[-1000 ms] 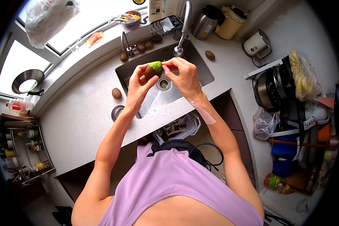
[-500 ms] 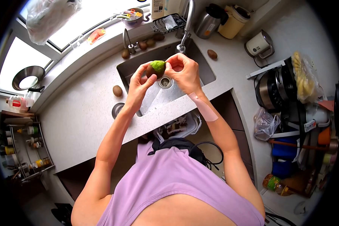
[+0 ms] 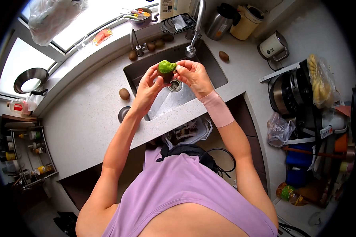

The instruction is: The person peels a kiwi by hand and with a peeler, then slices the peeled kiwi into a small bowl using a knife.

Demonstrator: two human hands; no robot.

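Note:
Above the sink [image 3: 140, 74], my left hand [image 3: 147, 89] is closed round a brown kiwi [image 3: 167, 68] whose top is peeled and shows bright green flesh. My right hand [image 3: 196, 79] pinches at the right side of the green part, thumb and forefinger together; a piece of skin seems to be between them, too small to make out clearly. The drain [image 3: 175, 85] shows just below the fruit. A whole kiwi [image 3: 124, 94] lies on the counter left of the sink, another kiwi [image 3: 224, 56] to its right, and several more behind it near the small tap.
The tall faucet [image 3: 191, 50] rises at the sink's back edge. A round metal item [image 3: 124, 113] sits at the front left of the sink. Behind stand a steel jug [image 3: 218, 24], a cream container [image 3: 246, 23] and a kettle [image 3: 272, 46]. An open bin [image 3: 190, 134] is below the counter.
My right hand has turned and its wrist band shows more broadly. More green flesh shows on the kiwi, which has tilted a little. My left hand still holds it.

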